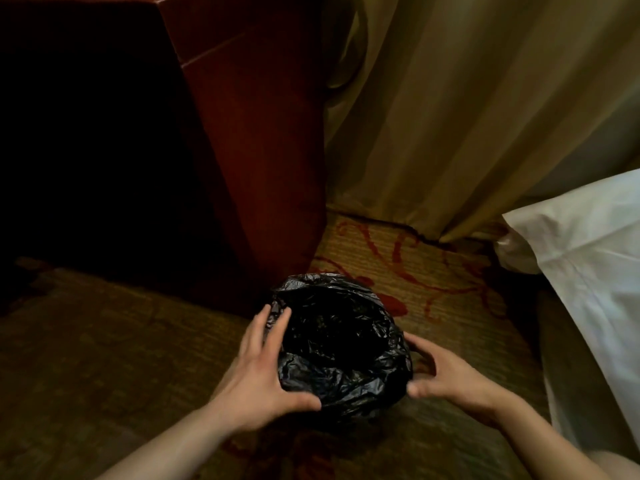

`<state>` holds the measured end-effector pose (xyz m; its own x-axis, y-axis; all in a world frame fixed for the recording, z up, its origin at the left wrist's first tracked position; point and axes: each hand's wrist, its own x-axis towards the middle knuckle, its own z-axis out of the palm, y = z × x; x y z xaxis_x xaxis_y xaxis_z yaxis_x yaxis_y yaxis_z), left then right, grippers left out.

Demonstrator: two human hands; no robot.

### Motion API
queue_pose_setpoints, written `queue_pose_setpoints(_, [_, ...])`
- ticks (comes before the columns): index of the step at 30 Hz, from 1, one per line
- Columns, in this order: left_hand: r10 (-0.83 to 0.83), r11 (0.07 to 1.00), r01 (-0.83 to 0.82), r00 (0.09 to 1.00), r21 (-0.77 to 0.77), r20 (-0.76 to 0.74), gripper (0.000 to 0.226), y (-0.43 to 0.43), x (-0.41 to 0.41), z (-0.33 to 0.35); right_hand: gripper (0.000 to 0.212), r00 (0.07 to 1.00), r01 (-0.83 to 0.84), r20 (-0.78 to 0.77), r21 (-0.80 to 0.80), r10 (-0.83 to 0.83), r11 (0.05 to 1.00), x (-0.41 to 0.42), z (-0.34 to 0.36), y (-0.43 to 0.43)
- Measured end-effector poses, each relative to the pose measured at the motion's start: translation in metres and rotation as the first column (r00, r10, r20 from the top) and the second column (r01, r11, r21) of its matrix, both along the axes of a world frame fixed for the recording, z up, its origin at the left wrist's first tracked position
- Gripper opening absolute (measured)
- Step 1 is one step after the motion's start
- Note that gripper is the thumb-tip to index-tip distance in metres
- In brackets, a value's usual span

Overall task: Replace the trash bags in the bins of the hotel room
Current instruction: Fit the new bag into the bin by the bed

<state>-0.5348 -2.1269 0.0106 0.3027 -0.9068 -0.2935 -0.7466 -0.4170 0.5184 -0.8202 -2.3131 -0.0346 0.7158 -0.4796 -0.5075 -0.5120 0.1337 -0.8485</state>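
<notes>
A black bag (341, 344) sits between the two hands. It is folded over the rim of a round bin, so the bin's own wall is hidden. The bin stands on the carpet (104, 341), next to a dark red cabinet (256, 150) and near a curtain (467, 116). The left hand (256, 372) lies on the left side, with its fingers (277, 327) straight along the rim and the thumb spread wide. The right hand (446, 375) cups the right side, fingers curled round the bag and thumb pressing on it.
</notes>
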Motion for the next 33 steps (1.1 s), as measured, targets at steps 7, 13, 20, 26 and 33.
queue_pose_setpoints(7, [-0.044,0.996,0.036,0.994,0.086,0.095,0.147,-0.004,-0.009,0.000,0.012,0.984,0.179,0.061,-0.176,-0.170,0.968,0.012,-0.002,0.011])
queue_pose_setpoints(13, [-0.060,0.994,0.050,0.992,0.094,0.109,0.148,-0.005,-0.010,0.002,0.032,0.847,0.386,0.167,0.458,-0.504,0.800,0.000,-0.024,0.006])
queue_pose_setpoints(20, [-0.088,0.992,0.074,0.986,0.107,0.140,0.146,-0.004,-0.011,0.001,0.027,0.756,0.500,0.200,0.439,-0.624,0.746,0.021,-0.015,0.019])
queue_pose_setpoints(26, [-0.094,0.990,0.077,0.986,0.122,0.138,0.146,-0.004,-0.011,0.001,0.009,0.750,0.611,0.132,0.236,-0.648,0.755,0.030,-0.013,0.026])
queue_pose_setpoints(33, [-0.111,0.986,0.092,0.984,0.137,0.142,0.146,-0.005,-0.011,0.002,0.011,0.763,0.579,0.031,0.412,-0.646,0.703,0.025,-0.014,0.023])
